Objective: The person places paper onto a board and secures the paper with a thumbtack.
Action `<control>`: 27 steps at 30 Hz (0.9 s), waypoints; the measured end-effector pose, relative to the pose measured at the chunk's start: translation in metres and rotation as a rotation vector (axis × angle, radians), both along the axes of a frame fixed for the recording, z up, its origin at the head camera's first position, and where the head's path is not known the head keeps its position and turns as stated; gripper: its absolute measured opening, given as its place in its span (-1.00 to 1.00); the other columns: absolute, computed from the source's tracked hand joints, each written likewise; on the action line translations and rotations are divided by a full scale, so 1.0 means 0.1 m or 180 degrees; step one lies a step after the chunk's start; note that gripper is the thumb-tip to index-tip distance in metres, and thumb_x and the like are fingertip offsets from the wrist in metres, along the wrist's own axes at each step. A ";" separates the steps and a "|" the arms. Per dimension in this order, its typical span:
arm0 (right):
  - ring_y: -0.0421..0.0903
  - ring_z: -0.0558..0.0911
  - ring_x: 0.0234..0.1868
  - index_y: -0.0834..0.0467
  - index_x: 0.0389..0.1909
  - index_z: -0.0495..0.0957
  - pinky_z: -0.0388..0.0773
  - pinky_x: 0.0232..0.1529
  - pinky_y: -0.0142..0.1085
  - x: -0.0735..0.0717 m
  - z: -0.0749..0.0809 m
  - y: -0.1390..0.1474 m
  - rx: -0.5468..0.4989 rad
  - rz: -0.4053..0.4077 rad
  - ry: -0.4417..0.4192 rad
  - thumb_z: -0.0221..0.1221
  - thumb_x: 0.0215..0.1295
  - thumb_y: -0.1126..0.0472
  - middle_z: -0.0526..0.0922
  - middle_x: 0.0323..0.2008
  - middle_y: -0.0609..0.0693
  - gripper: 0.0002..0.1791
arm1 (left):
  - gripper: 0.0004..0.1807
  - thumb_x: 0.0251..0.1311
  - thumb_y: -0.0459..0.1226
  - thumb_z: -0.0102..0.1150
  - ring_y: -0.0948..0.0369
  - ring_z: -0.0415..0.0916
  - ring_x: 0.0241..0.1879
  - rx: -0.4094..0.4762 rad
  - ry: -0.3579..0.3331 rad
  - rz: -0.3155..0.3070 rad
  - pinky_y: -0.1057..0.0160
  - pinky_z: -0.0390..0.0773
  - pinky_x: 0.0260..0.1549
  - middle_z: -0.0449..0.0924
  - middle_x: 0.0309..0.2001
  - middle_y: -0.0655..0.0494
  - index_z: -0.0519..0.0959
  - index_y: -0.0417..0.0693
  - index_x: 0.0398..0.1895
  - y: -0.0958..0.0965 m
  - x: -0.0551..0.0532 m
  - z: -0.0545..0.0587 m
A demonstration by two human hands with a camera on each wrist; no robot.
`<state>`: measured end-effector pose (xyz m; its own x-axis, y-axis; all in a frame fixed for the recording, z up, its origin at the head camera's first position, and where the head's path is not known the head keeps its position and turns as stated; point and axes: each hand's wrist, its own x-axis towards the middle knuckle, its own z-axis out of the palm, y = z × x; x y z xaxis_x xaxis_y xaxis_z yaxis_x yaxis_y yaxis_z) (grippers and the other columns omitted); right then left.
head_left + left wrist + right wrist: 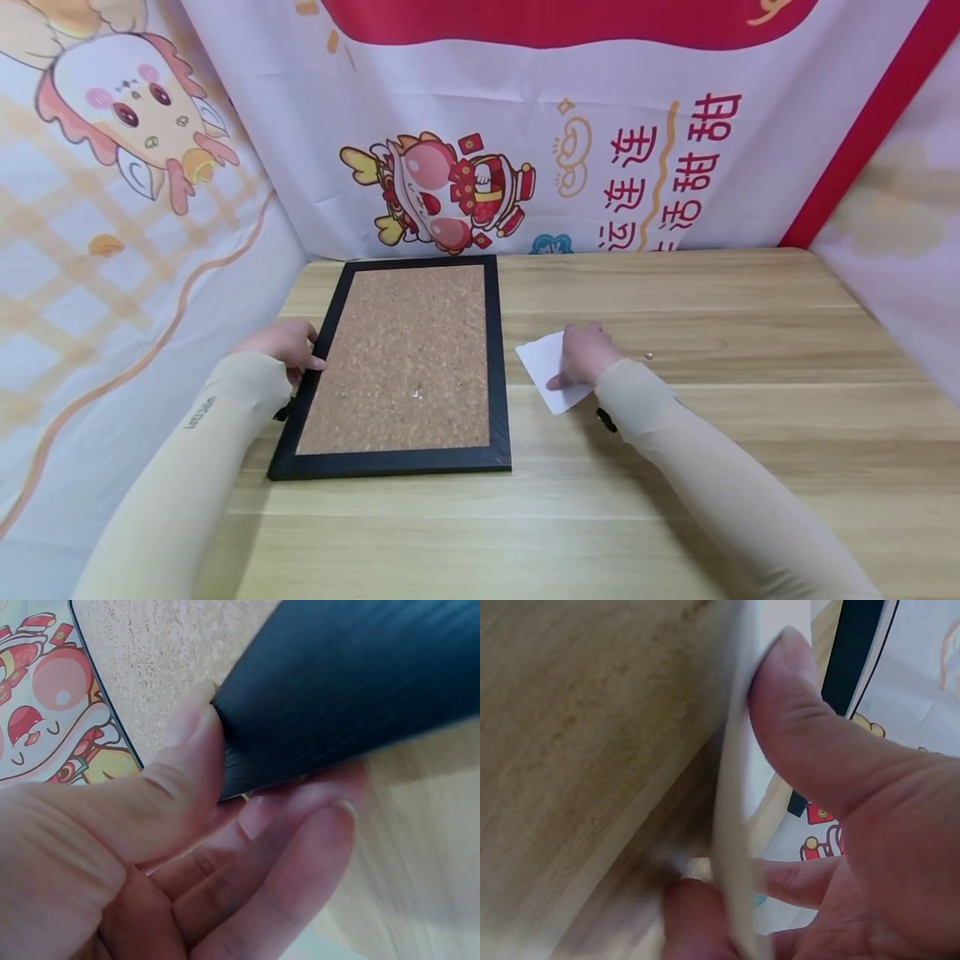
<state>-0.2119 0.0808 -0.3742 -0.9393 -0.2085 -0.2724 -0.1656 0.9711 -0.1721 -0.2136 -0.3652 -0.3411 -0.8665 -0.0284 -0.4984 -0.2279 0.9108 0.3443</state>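
A cork board (408, 358) in a black frame lies on the wooden table, left of centre. At its left side my left hand (281, 346) grips the frame. In the left wrist view the thumb (176, 761) presses the black edge (322, 682) from the cork side, with the fingers curled beneath. To the right of the board, my right hand (587, 357) holds a white piece of paper (543, 360) close over the table. The right wrist view shows the thumb (795, 712) on one face of the paper and a blurred fingertip (694, 915) on the other.
A tiny shiny object (648, 356) lies on the table (720, 317) just right of my right hand. The cork has a small white mark (417, 392) low on its face. Printed cloth (450, 92) hangs behind the table and along both sides.
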 end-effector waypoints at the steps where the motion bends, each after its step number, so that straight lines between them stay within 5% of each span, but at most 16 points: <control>1: 0.24 0.51 -0.03 0.46 0.15 0.36 0.47 0.06 0.04 -0.01 -0.01 0.01 -0.0025 0.0006 0.0004 0.52 -0.06 -0.16 0.52 -0.08 0.39 -0.02 | -0.52 0.30 -0.27 0.27 0.02 0.56 -0.47 0.0025 -0.0014 0.0026 0.16 0.56 -0.50 0.55 -0.37 -0.16 0.40 -0.39 0.16 0.01 0.00 0.00; 7: 0.11 0.59 -0.20 0.37 0.10 0.42 0.56 -0.12 -0.04 -0.06 -0.01 0.12 -0.0269 0.0132 0.0029 0.51 0.02 0.01 0.60 -0.18 0.22 -0.24 | -0.47 0.26 -0.28 0.30 0.02 0.54 -0.46 0.0030 0.0017 0.0054 0.16 0.56 -0.49 0.54 -0.33 -0.18 0.36 -0.41 0.17 0.00 0.02 -0.03; 11: 0.09 0.63 -0.20 0.37 0.12 0.49 0.60 -0.19 -0.10 -0.12 0.08 0.20 -0.0784 0.0042 0.0222 0.36 0.22 0.19 0.64 -0.08 0.25 -0.48 | -0.42 0.26 -0.27 0.31 0.03 0.54 -0.48 -0.0049 0.0055 -0.0025 0.16 0.55 -0.51 0.54 -0.33 -0.19 0.34 -0.45 0.19 0.00 0.01 -0.04; 17: 0.02 0.63 -0.27 0.25 -0.16 0.61 0.58 -0.28 -0.18 -0.18 0.39 0.13 -0.1764 -0.0155 0.0500 0.24 0.33 0.17 0.68 -0.21 0.16 -0.78 | -0.40 0.25 -0.24 0.33 0.04 0.57 -0.51 -0.0174 0.0069 -0.0104 0.16 0.55 -0.50 0.55 -0.35 -0.18 0.34 -0.46 0.19 0.01 -0.02 -0.03; 27: -0.03 0.63 -0.42 0.23 -0.20 0.54 0.62 -0.18 0.05 -0.31 0.45 -0.47 -0.3058 -0.0404 -0.0338 0.24 0.36 0.15 0.67 -0.28 0.14 -0.79 | -0.68 0.19 -0.22 0.38 0.09 0.53 -0.53 -0.0478 0.0162 -0.0270 0.16 0.50 -0.46 0.56 -0.45 -0.09 0.52 -0.29 -0.22 0.07 -0.01 0.06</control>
